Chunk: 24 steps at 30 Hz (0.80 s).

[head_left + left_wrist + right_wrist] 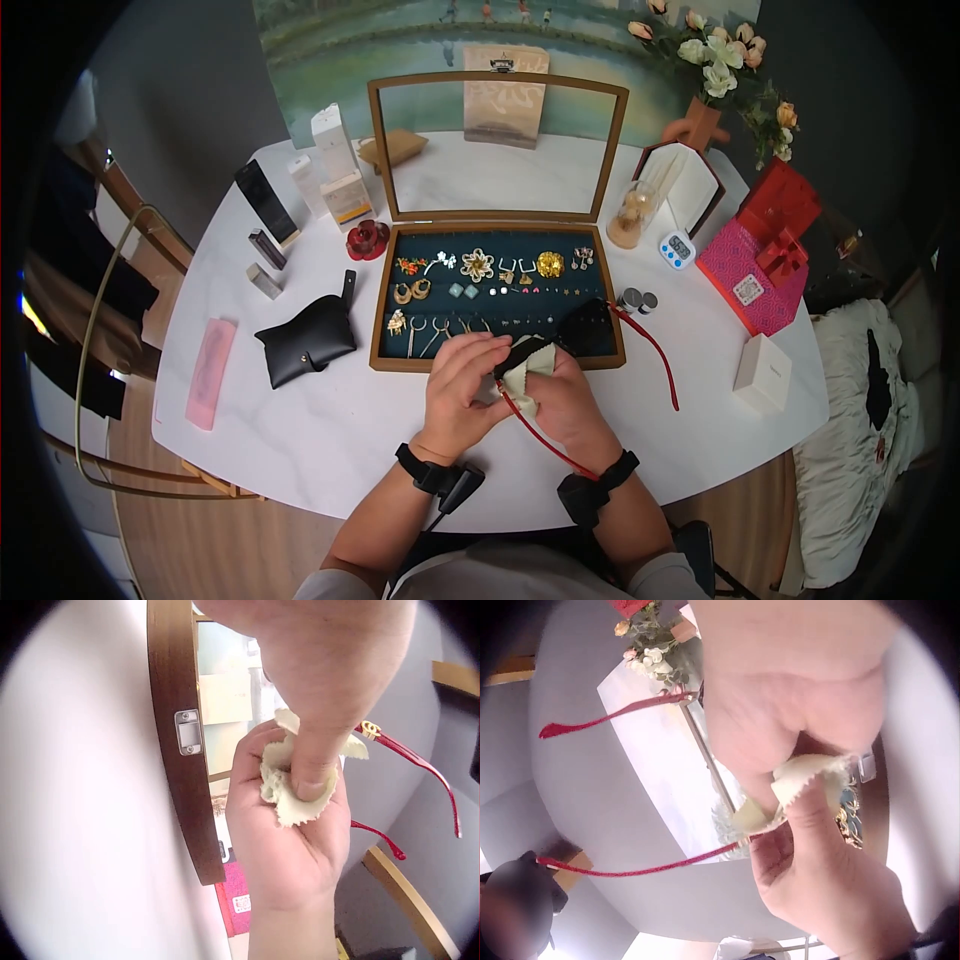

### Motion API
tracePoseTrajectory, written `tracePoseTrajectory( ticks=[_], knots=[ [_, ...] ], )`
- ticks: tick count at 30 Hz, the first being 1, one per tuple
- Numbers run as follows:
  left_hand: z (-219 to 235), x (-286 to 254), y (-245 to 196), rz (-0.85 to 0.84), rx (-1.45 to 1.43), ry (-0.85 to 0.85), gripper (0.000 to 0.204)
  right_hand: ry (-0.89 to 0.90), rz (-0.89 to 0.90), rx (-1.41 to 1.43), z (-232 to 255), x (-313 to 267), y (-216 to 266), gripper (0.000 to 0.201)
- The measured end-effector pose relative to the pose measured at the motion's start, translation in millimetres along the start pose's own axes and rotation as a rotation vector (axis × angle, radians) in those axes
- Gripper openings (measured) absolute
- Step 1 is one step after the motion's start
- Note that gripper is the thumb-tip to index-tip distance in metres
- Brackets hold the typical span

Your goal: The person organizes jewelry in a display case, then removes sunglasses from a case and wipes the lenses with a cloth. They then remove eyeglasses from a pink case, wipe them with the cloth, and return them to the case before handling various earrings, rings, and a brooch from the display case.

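The pair of dark-lensed glasses with red temple arms [583,325] is between the two hands, over the front edge of the open wooden jewellery case with a dark lining [380,330]. The left hand [462,388] pinches the pale green cloth with zigzag edges [533,378] against the glasses; the right hand [572,402] has its fingers curled into the same cloth, thumb or fingertip partly hidden in its folds.

To rub well, it seems best to support the frame close to the lens being wiped, lay the cloth on both faces and work with light, even pressure out to the rim. Twisting the bridge or pulling on the open arms could strain the hinges. A clean fold would likely spare the lens from trapped grit, and working higher would keep the far lens clear of the jewellery.

Counted: one pair of glasses, two red arms, one cloth, two hands and one case. On the white bench [280,450] are one black pouch [308,340], one pink flat sleeve [212,375], one white timer with a blue surround [677,250], one red flower-shaped ornament [367,240] and two small grey round containers [639,300].
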<state>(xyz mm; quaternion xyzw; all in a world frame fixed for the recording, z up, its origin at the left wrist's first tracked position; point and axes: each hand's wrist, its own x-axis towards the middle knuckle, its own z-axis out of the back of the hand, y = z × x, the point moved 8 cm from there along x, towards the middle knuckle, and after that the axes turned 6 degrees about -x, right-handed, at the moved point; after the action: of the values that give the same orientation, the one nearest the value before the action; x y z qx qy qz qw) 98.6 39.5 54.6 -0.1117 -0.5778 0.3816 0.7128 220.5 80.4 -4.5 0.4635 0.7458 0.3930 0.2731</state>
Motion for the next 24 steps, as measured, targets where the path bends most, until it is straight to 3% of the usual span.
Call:
tracePoseTrajectory(
  ticks=[4, 6, 10, 12, 16, 19, 24],
  knots=[
    [-1.7, -0.9, 1.0, -0.005, 0.019, 0.031, 0.062, 0.020, -0.058, -0.054, 11.0, -0.4, -4.7, 0.025],
    [-1.2, 1.1, 0.6, -0.004, 0.018, 0.038, 0.062, -0.020, -0.055, -0.250, 21.0, -0.4, -8.9, 0.024],
    [4.6, 4.5, 7.4, 0.054, -0.029, 0.055, 0.064, -0.006, -0.024, -0.273, 18.9, -2.6, -0.8, 0.024],
    [5.1, 4.1, 13.3, 0.087, -0.060, 0.068, 0.067, 0.029, -0.098, -0.263, 20.3, -4.4, -3.3, 0.021],
    [15.4, 4.6, 22.2, 0.174, -0.167, 0.012, 0.065, 0.151, -0.032, -0.264, 13.3, -6.3, 9.3, 0.020],
    [22.1, -11.0, 54.4, 0.512, -0.700, -0.134, 0.068, 0.040, -0.022, -0.360, 24.0, -6.8, 18.9, 0.019],
    [65.1, -20.4, 48.7, 0.527, -0.776, -0.279, 0.070, 0.109, -0.129, -0.684, 26.4, -13.1, 22.6, 0.023]
  ],
)
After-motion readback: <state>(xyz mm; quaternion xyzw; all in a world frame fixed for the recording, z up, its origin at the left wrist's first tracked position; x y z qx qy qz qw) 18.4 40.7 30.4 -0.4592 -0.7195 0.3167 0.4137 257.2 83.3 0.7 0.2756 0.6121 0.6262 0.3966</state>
